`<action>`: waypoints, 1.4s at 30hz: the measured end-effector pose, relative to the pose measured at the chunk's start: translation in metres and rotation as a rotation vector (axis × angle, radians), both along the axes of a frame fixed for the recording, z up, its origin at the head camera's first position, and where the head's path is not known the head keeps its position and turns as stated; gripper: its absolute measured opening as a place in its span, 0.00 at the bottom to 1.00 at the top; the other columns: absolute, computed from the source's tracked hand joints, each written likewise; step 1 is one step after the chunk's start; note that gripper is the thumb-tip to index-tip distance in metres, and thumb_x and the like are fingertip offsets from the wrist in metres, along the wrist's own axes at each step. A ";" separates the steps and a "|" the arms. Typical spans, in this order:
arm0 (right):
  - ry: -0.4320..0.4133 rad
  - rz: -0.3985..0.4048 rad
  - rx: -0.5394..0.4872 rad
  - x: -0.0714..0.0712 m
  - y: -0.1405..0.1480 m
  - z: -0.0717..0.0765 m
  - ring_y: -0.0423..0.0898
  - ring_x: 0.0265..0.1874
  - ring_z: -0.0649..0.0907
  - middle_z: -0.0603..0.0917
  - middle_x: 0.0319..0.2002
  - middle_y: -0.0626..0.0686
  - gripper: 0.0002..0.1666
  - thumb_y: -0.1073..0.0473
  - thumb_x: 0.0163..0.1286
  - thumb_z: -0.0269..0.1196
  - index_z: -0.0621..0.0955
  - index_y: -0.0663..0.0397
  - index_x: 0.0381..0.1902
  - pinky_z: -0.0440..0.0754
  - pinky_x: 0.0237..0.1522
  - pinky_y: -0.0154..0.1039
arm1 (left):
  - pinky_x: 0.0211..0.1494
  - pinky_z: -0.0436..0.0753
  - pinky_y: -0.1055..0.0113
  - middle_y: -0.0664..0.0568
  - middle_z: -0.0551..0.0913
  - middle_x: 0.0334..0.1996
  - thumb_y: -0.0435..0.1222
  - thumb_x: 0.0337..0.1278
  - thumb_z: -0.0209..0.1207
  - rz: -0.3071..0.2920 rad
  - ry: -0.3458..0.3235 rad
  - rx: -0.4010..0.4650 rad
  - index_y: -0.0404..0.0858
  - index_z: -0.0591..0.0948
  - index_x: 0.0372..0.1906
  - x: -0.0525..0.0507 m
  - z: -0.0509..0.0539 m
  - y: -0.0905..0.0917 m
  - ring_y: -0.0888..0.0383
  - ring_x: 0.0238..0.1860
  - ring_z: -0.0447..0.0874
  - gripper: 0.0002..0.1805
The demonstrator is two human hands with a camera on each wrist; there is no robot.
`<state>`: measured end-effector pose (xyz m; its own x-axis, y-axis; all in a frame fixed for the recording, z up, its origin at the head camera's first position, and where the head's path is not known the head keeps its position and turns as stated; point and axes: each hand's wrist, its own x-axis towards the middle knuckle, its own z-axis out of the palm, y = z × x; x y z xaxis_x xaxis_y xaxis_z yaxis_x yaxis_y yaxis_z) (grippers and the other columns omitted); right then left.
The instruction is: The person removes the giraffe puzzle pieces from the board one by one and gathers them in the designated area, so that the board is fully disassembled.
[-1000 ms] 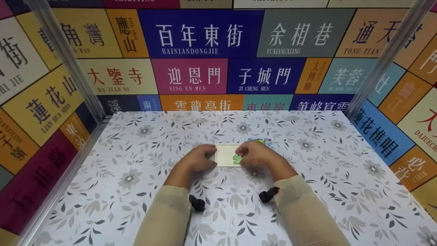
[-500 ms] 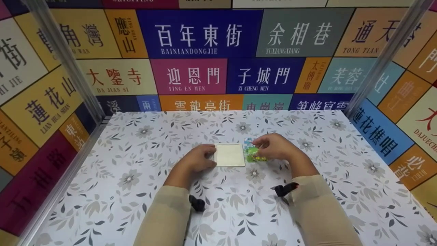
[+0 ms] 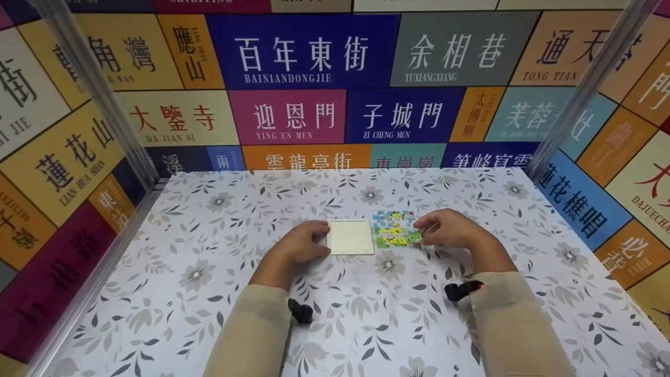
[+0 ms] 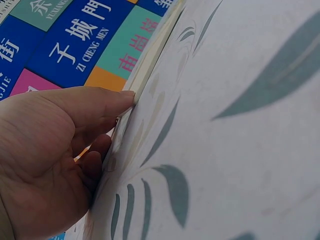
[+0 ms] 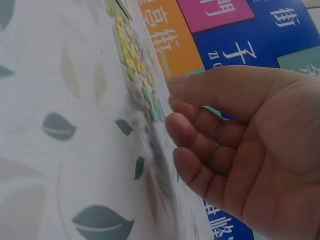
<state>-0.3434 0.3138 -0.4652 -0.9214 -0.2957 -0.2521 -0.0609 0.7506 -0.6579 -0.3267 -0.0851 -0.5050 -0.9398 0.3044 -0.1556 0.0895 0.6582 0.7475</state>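
Note:
In the head view my left hand (image 3: 301, 243) holds the left edge of a shallow cream puzzle tray (image 3: 352, 238), thumb at the near corner and fingers at the far one. The left wrist view shows the thumb (image 4: 127, 99) on the tray's pale rim. Flush against the tray's right side lies a small jigsaw puzzle (image 3: 393, 229) with yellow figures on blue and green. My right hand (image 3: 453, 230) hovers just right of the puzzle, fingers loosely bent. Nothing shows between its fingers in the right wrist view, where the puzzle (image 5: 132, 55) lies beyond the thumb.
A white tablecloth (image 3: 209, 303) with grey leaves and flowers covers the table. Sign-patterned panels (image 3: 293, 115) stand behind and at both sides, with clear plastic posts at the corners. A black wrist camera (image 3: 460, 290) sits at each cuff.
My right hand has moved right, from over the tray, where it held a green puzzle piece, across the jigsaw to its right side. The jigsaw is now uncovered. My left hand stays put.

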 end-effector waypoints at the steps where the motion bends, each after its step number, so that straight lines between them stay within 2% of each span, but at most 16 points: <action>1: -0.003 0.006 0.000 0.000 0.001 0.000 0.55 0.59 0.86 0.87 0.62 0.59 0.29 0.60 0.66 0.74 0.85 0.54 0.65 0.87 0.54 0.42 | 0.88 0.61 0.50 0.56 0.71 0.81 0.37 0.62 0.71 -0.001 0.000 -0.001 0.45 0.79 0.74 0.000 0.000 0.000 0.48 0.84 0.64 0.34; 11: 0.007 0.030 -0.008 -0.003 0.011 -0.013 0.54 0.57 0.86 0.87 0.61 0.59 0.28 0.57 0.65 0.76 0.86 0.53 0.63 0.86 0.52 0.43 | 0.87 0.64 0.50 0.51 0.72 0.80 0.35 0.62 0.72 -0.013 0.023 -0.001 0.42 0.79 0.74 0.001 0.000 0.000 0.46 0.83 0.66 0.34; 18: 0.014 0.041 -0.018 -0.005 0.013 -0.017 0.53 0.57 0.85 0.88 0.58 0.59 0.27 0.58 0.63 0.78 0.86 0.53 0.61 0.85 0.53 0.41 | 0.86 0.64 0.51 0.51 0.73 0.79 0.35 0.62 0.72 -0.006 0.025 -0.009 0.42 0.80 0.73 0.001 0.001 0.002 0.47 0.82 0.67 0.33; 21: 0.008 0.029 -0.019 -0.005 0.013 -0.018 0.52 0.56 0.85 0.88 0.58 0.58 0.28 0.58 0.63 0.78 0.86 0.54 0.61 0.84 0.51 0.39 | 0.86 0.64 0.51 0.52 0.73 0.79 0.36 0.62 0.72 -0.003 0.019 -0.012 0.43 0.80 0.73 0.001 0.001 0.002 0.47 0.83 0.66 0.33; 24: -0.005 -0.017 -0.030 -0.004 0.013 -0.017 0.50 0.52 0.85 0.88 0.57 0.58 0.29 0.59 0.62 0.78 0.85 0.53 0.61 0.85 0.46 0.38 | 0.87 0.64 0.51 0.53 0.73 0.80 0.36 0.62 0.72 -0.004 0.018 -0.018 0.43 0.80 0.74 0.001 0.001 0.003 0.48 0.83 0.66 0.34; 29: -0.007 -0.067 -0.068 -0.004 0.012 -0.014 0.46 0.44 0.84 0.86 0.57 0.59 0.29 0.58 0.65 0.76 0.84 0.55 0.63 0.84 0.39 0.38 | 0.87 0.63 0.52 0.53 0.72 0.80 0.36 0.62 0.72 -0.014 0.027 -0.017 0.42 0.80 0.73 -0.001 0.000 0.003 0.48 0.83 0.65 0.33; 35: 0.020 -0.074 -0.075 -0.001 0.009 -0.012 0.45 0.40 0.83 0.85 0.55 0.59 0.25 0.57 0.71 0.71 0.83 0.56 0.64 0.84 0.37 0.38 | 0.87 0.63 0.51 0.53 0.72 0.80 0.35 0.62 0.71 -0.015 0.017 0.006 0.41 0.80 0.74 0.001 0.001 0.002 0.48 0.84 0.65 0.33; 38: 0.040 -0.077 -0.086 0.000 0.004 -0.007 0.49 0.42 0.85 0.86 0.53 0.57 0.24 0.56 0.74 0.68 0.83 0.55 0.66 0.85 0.39 0.40 | 0.87 0.63 0.51 0.52 0.70 0.81 0.35 0.62 0.71 -0.019 0.011 0.027 0.41 0.78 0.75 0.002 0.002 0.002 0.47 0.84 0.64 0.35; 42: 0.070 -0.092 -0.092 0.002 -0.009 0.004 0.54 0.50 0.86 0.86 0.53 0.55 0.23 0.51 0.77 0.66 0.83 0.49 0.65 0.86 0.44 0.46 | 0.87 0.63 0.50 0.53 0.68 0.83 0.36 0.62 0.70 0.020 0.002 0.068 0.42 0.76 0.77 0.002 0.003 0.002 0.46 0.84 0.65 0.37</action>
